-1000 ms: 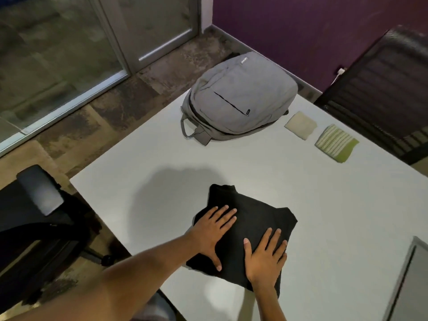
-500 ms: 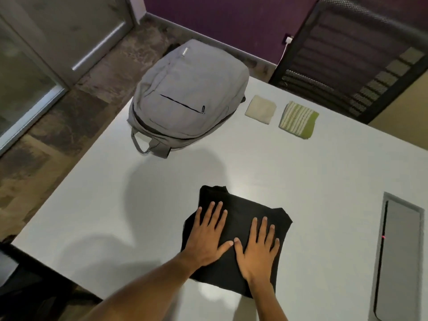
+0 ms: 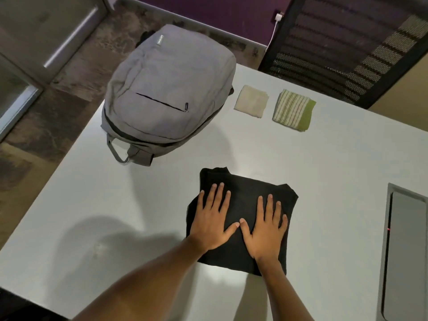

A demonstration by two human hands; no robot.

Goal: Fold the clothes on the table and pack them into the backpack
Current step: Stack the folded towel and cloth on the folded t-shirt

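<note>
A folded black garment [image 3: 245, 188] lies on the white table [image 3: 115, 216] in front of me. My left hand [image 3: 212, 222] and my right hand [image 3: 265, 230] press flat on it side by side, fingers straight, thumbs almost touching. A grey backpack [image 3: 166, 93] lies closed at the far left corner, its handle toward me. To its right sit a folded beige cloth [image 3: 252, 104] and a folded green-striped cloth [image 3: 293, 110].
A black mesh chair [image 3: 342, 49] stands behind the table's far edge. A grey cable hatch [image 3: 407, 251] is set into the table at the right. The table's left edge drops to the floor.
The view has swung right and come closer. My hands have drawn together on the black garment, fingers now pointing straight ahead. The garment has stayed in place.
</note>
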